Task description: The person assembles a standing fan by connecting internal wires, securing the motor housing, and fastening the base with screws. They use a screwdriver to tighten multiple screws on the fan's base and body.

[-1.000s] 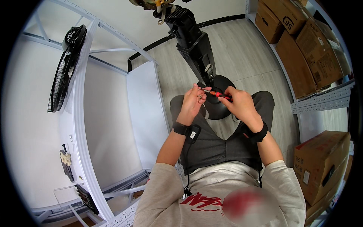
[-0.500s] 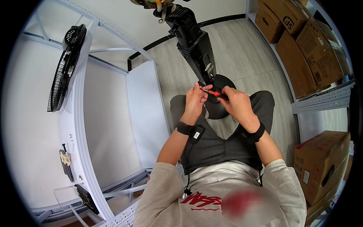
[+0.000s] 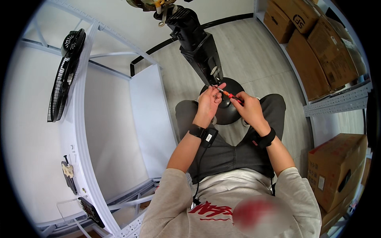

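Observation:
My right hand (image 3: 252,111) grips the dark handle of a screwdriver (image 3: 230,95) with a red-orange front part. Its shaft points left and away, toward the fingers of my left hand (image 3: 207,105). The left fingers are curled near the tip, and small shiny bits show among them, too small to name. Just beyond both hands rises a black fan stand (image 3: 200,49), leaning up and left from its round black base (image 3: 228,116). A small pale metal piece (image 3: 214,71) sits on the stand's lower part.
On the white shelf (image 3: 81,146) at left stand a black fan grille with motor (image 3: 63,81), a dark tool with a cream part (image 3: 68,174) and a black bristled item (image 3: 90,212). Cardboard boxes (image 3: 307,63) fill the right rack; another box (image 3: 337,170) stands nearer.
The screwdriver has swung so its shaft slopes more steeply toward my left fingers. My right hand has shifted slightly right and down. The whole view has moved a little.

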`<control>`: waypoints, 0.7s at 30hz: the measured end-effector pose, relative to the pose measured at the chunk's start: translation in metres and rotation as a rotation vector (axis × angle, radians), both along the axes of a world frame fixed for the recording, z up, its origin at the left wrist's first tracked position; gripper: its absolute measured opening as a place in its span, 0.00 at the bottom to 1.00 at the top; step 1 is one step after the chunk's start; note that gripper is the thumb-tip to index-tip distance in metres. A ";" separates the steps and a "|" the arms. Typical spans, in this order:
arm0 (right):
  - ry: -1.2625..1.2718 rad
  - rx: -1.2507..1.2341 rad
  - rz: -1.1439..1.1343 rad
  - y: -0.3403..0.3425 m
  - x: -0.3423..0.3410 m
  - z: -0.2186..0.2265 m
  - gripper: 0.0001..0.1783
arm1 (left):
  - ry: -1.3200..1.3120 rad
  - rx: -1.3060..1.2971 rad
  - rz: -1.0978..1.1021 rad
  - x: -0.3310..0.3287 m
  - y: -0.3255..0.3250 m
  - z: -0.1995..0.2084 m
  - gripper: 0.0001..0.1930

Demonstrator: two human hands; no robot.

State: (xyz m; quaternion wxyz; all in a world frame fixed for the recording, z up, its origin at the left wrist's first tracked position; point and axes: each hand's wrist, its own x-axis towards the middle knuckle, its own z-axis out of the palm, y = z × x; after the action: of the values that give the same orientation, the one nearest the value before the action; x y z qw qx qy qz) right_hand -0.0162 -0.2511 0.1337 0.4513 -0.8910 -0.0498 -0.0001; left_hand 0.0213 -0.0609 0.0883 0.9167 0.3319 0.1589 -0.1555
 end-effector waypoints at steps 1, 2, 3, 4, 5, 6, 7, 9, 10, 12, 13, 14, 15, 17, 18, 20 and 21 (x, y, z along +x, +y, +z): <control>0.011 0.008 -0.004 0.000 0.001 0.000 0.16 | 0.000 -0.002 -0.003 0.002 0.000 -0.001 0.15; 0.021 0.016 -0.008 0.000 0.002 -0.001 0.16 | 0.000 -0.003 -0.005 0.004 0.000 -0.002 0.14; -0.001 0.032 -0.017 0.001 0.003 -0.003 0.16 | -0.003 0.002 -0.008 0.005 -0.001 -0.002 0.13; -0.023 0.048 -0.025 0.002 0.003 -0.006 0.16 | -0.007 0.007 -0.010 0.007 -0.001 -0.002 0.13; -0.045 0.064 -0.033 0.003 0.004 -0.008 0.16 | -0.011 0.012 -0.013 0.009 -0.002 -0.002 0.12; -0.033 0.060 -0.034 0.005 0.005 -0.008 0.16 | -0.017 0.018 -0.009 0.010 0.000 -0.004 0.11; -0.021 0.055 -0.035 0.007 0.006 -0.008 0.17 | -0.023 0.024 -0.005 0.012 0.002 -0.007 0.11; -0.012 0.048 -0.038 0.011 0.007 -0.009 0.17 | -0.022 0.035 -0.002 0.014 0.005 -0.008 0.10; -0.016 0.045 -0.041 0.013 0.008 -0.010 0.17 | -0.016 0.039 -0.002 0.015 0.005 -0.007 0.10; -0.019 0.047 -0.044 0.016 0.009 -0.012 0.18 | -0.006 0.040 -0.004 0.016 0.007 -0.005 0.10; -0.017 0.052 -0.044 0.018 0.010 -0.014 0.18 | -0.003 0.036 -0.007 0.017 0.009 -0.005 0.10; -0.015 0.058 -0.045 0.020 0.011 -0.015 0.17 | 0.001 0.032 -0.009 0.018 0.010 -0.005 0.10; -0.007 0.056 -0.047 0.021 0.012 -0.014 0.18 | 0.000 0.037 -0.014 0.018 0.011 -0.005 0.10; 0.008 0.053 -0.053 0.024 0.013 -0.012 0.18 | -0.001 0.047 -0.023 0.017 0.013 -0.006 0.09; 0.011 0.060 -0.058 0.025 0.015 -0.013 0.18 | 0.015 0.054 -0.025 0.017 0.013 -0.006 0.09; 0.015 0.074 -0.069 0.025 0.017 -0.015 0.18 | 0.047 0.066 -0.030 0.017 0.015 -0.008 0.09; 0.016 0.076 -0.066 0.025 0.017 -0.015 0.18 | 0.073 0.080 -0.014 0.017 0.017 -0.011 0.08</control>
State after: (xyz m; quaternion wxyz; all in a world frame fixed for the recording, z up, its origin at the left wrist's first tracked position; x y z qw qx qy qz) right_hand 0.0008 -0.2262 0.1185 0.4850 -0.8743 -0.0168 -0.0098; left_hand 0.0384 -0.0435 0.0776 0.8952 0.3636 0.1958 -0.1676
